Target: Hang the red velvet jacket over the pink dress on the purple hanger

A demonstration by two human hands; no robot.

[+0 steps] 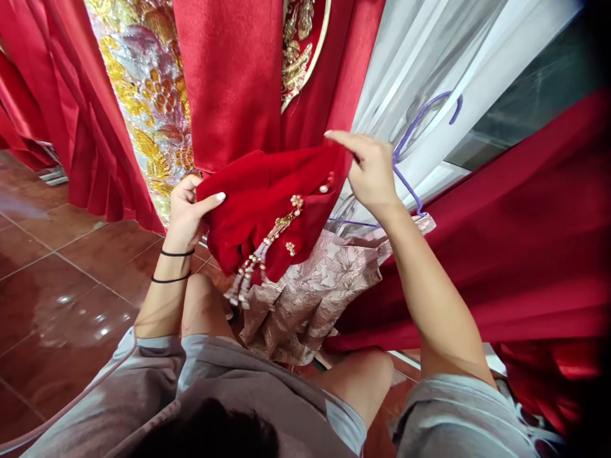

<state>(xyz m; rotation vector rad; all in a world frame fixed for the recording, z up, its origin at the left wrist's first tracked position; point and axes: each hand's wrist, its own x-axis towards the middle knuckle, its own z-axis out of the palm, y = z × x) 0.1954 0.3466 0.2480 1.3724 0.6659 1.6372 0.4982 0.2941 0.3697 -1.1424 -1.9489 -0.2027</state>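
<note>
Between my hands a small red velvet garment [267,191] is held up, its upper edge stretched out. Pearl and gold flower ornaments and a beaded tassel [260,251] hang on its front. My left hand [191,207] grips the garment's left edge, thumb on top and the other fingers mostly behind the cloth. At the upper right corner, my right hand [370,165] pinches the cloth, with the index finger lying along the edge. Just below and behind hangs a pale pink brocade dress [329,270] on a purple hanger [398,149].
Long red drapes or gowns [233,76] hang in front, beside a gold and silver embroidered panel [147,95]. White sheer fabric [410,57] hangs at the upper right, and dark red cloth [501,235] spreads on the right. Shiny brown floor tiles [62,280] lie at the left.
</note>
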